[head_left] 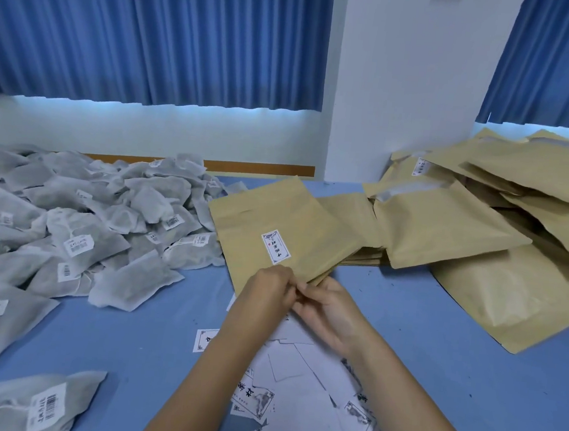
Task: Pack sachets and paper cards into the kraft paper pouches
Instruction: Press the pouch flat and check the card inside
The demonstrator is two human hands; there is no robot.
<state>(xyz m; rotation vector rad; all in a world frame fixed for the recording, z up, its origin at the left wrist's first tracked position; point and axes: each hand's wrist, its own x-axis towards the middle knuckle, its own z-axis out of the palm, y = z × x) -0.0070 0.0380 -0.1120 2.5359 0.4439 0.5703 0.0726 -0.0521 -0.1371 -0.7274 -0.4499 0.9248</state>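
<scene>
Nearest the camera, loose paper cards lay scattered face up and face down on the blue table. One stray sachet lay at the near left, barcode label up.

Just beyond the cards, both hands met at the near edge of the top pouch. Left hand: fingers curled tight, pinching that edge. Right hand: fingers curled in too, pinching the same edge beside the left. Fingertips were mostly hidden by the knuckles, so which layer each one had could not be told.

The top pouch lay flat, white label up, on a fanned stack of empty pouches. Nothing was in it yet as far as could be seen.

Step in hand, judged: opening the pouch mouth or peeling the pouch off the stack. To do it well, rub the two walls apart with thumb and forefinger and take only one pouch, not two stuck together. Keep the mouth facing the cards and open it wide enough for a sachet. Kraft paper creases easily, so pull gently.

Further left, the big sachet pile touched the stack's left side, within easy reach. Further right, filled pouches were heaped loosely against the white wall. Blue curtains hung behind.
</scene>
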